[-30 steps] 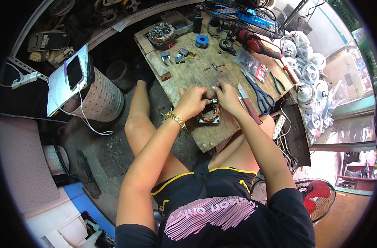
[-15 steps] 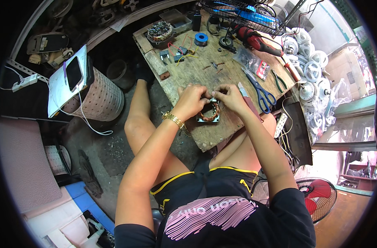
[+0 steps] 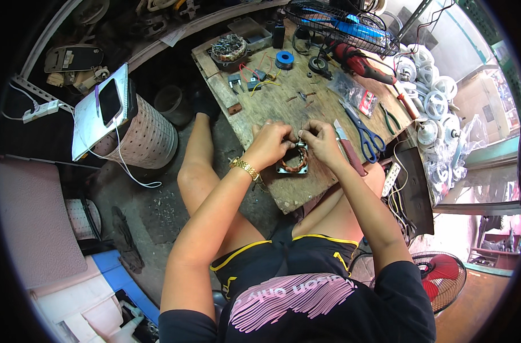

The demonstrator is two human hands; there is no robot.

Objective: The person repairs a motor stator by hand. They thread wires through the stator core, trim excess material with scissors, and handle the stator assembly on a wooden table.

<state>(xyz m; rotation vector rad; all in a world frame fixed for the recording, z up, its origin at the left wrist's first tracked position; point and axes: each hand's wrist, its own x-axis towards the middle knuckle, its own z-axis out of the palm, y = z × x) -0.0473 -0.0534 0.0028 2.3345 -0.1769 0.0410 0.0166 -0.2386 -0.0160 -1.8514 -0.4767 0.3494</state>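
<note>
A small motor stator (image 3: 295,167) with a ring of copper windings sits on the near end of the wooden workbench (image 3: 260,111). Just beyond its far edge, the fingertips of both hands meet over the windings. My left hand (image 3: 272,143) is closed in a pinch, with a gold watch on its wrist. My right hand (image 3: 319,140) also pinches, thumb against fingers. Whatever lies between the fingertips is too small to make out. A utility knife (image 3: 350,150) lies beside my right hand, next to blue-handled scissors (image 3: 364,134).
Farther back lie green-handled pliers (image 3: 390,119), a blue spool (image 3: 284,59), a larger wound stator (image 3: 228,48) and a red soldering tool (image 3: 360,60). White plastic wheels (image 3: 435,97) pile up at the right. A notebook and phone (image 3: 110,102) rest on a basket at the left.
The whole view has shifted slightly, so the bench appears a little lower and farther right. Both hands stay pinched over the stator, with only small finger movements.
</note>
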